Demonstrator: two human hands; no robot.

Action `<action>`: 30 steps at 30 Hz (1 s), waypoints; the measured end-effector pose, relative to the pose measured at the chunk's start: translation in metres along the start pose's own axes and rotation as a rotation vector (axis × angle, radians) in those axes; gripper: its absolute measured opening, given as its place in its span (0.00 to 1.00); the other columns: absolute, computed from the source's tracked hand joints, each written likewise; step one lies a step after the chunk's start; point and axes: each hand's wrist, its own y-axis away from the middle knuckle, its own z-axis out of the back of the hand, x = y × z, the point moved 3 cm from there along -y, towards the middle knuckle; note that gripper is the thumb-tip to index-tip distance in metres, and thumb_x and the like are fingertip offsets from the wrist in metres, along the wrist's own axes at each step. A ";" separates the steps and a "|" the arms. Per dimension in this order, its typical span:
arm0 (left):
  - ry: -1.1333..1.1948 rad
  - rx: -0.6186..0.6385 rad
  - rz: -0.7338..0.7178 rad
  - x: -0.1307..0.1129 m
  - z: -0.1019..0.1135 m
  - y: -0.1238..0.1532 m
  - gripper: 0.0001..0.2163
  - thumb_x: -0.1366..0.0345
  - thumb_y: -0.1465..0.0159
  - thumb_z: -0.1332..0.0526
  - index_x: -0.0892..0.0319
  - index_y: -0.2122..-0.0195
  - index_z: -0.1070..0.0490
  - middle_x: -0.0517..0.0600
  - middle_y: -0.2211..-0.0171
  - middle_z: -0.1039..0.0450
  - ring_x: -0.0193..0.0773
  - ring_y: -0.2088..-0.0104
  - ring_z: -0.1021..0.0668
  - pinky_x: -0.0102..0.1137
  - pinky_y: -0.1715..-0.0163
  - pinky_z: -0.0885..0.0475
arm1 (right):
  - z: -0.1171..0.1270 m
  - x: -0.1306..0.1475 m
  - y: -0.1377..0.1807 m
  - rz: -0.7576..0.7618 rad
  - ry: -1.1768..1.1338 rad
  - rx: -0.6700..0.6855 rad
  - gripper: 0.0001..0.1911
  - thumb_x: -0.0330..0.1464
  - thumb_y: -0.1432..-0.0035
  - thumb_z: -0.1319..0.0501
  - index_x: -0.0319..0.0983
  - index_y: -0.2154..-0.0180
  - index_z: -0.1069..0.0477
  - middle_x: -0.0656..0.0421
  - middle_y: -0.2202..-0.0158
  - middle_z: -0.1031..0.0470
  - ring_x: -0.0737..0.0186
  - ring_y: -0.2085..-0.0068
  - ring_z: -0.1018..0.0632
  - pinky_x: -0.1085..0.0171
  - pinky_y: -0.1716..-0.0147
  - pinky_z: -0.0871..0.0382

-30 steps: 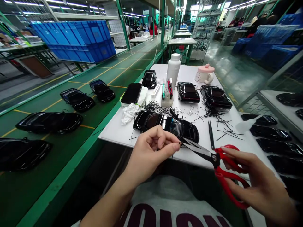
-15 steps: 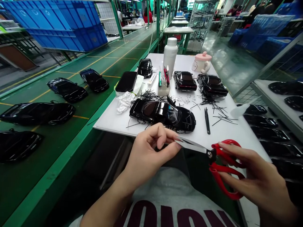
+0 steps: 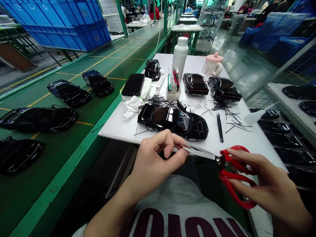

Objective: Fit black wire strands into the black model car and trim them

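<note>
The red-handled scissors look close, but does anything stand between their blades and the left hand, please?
Nothing visible does: the red-handled scissors, held in the right hand, have their blade tips right at the fingertips of the left hand. Anything pinched there is too small to make out.

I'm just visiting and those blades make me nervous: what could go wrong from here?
A cut: the right hand holds the red-handled scissors with the blade tips at the fingertips of the left hand, so a slip might nick them.

A scratch: the nearest black car on the white table sits just beyond the blades; a stray tip could mark it.

Mess: loose black strips lie behind that car and might get scattered.
</note>
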 end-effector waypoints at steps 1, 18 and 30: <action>-0.008 0.011 -0.001 0.000 0.002 -0.003 0.20 0.79 0.41 0.36 0.57 0.79 0.48 0.41 0.68 0.21 0.25 0.66 0.20 0.16 0.63 0.26 | 0.000 0.000 -0.002 -0.003 0.007 0.006 0.18 0.42 0.35 0.35 0.53 0.45 0.28 0.61 0.55 0.18 0.62 0.60 0.16 0.65 0.58 0.19; 0.025 0.110 0.044 -0.002 0.026 -0.041 0.21 0.76 0.39 0.36 0.55 0.78 0.49 0.43 0.71 0.21 0.30 0.70 0.21 0.25 0.67 0.27 | -0.016 0.012 -0.025 -0.318 -0.217 -0.166 0.19 0.44 0.42 0.29 0.45 0.51 0.23 0.56 0.53 0.17 0.57 0.55 0.15 0.66 0.56 0.17; 0.034 0.087 0.079 0.019 0.037 -0.060 0.21 0.69 0.41 0.33 0.55 0.79 0.48 0.47 0.72 0.23 0.35 0.69 0.21 0.28 0.66 0.26 | 0.026 -0.040 -0.015 -0.466 0.354 -0.349 0.25 0.48 0.40 0.36 0.43 0.47 0.28 0.53 0.57 0.19 0.48 0.59 0.16 0.51 0.61 0.19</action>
